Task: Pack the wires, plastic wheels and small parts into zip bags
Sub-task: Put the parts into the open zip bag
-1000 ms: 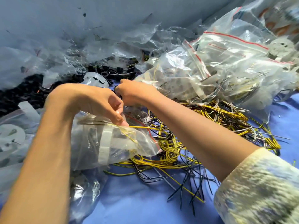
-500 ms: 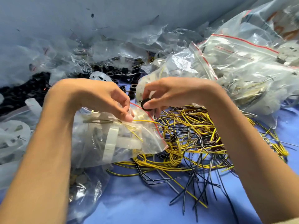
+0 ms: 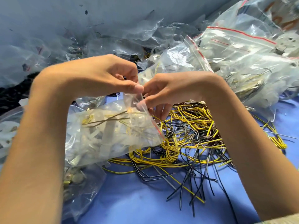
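- The left hand [image 3: 103, 78] pinches the top edge of a clear zip bag [image 3: 113, 138] between thumb and fingers, at the centre of the frame.
- The right hand [image 3: 169, 91] meets it there, its curled fingers pinching the bag's red-striped mouth.
- The bag, left of centre, holds white plastic pieces.
- Yellow and black loose wires [image 3: 186, 139] sprawl on the blue bench [image 3: 137, 199], centre right.
- The filled bags [image 3: 242, 62] pile up at the upper right.

No legible txt, labels, brands or nos. in view. Zip bags [image 3: 234, 50]: plain red seal lines [image 3: 241, 33] only, no print.
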A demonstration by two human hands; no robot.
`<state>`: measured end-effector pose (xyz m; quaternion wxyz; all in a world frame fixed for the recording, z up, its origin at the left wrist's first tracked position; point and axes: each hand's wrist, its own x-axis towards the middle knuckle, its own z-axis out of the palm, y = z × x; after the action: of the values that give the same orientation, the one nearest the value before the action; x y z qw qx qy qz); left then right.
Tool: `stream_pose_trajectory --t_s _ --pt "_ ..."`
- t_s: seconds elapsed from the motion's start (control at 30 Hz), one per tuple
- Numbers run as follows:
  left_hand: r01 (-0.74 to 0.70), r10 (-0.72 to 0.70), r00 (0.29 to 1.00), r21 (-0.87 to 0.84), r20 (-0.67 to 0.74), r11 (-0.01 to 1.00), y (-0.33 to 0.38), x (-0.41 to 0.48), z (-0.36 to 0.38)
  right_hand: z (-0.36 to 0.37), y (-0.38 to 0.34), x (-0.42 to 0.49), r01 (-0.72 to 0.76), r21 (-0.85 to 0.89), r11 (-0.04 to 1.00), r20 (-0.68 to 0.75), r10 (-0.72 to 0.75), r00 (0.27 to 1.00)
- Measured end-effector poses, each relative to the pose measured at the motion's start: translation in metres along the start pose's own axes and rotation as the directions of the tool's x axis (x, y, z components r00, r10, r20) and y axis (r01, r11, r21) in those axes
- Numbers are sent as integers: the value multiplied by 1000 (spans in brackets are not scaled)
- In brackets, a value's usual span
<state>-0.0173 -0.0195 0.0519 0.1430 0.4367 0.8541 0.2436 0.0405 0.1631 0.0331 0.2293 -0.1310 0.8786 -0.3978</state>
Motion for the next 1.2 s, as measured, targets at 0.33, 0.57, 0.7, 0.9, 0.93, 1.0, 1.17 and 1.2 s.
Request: stream_pose_trajectory --t_s 0.33,0.57,0.7,0.9,0.93,1.0,1.17,1.2 --pt "-29 22 988 -43 -154 999 2 0 1 1 3 2 56 -126 990 87 -45 995" --pt "-19 12 980 -35 -198 999 0 -2 -2 -7 4 3 201 -73 977 -174 -211 962" --pt "-28 18 979 -46 -205 999 3 -4 -1 -10 7 -3 295 98 950 -174 -276 945" --pt "-41 29 969 -42 -246 998 4 1 -2 1 9 8 342 215 915 -199 -302 932" --pt "-50 37 969 -48 -245 998 4 1 -2 5 9 12 344 213 915 -178 -309 934" --pt "-68 49 967 -68 -249 995 5 0 -3 11 10 19 342 111 933 -136 -327 935" --pt "-89 70 964 -64 -257 994 6 0 -4 21 4 28 301 -178 937 -96 -321 942" --pt "-86 69 965 -59 -251 995 6 -1 -5 21 3 28 288 -235 929 -113 -320 941"
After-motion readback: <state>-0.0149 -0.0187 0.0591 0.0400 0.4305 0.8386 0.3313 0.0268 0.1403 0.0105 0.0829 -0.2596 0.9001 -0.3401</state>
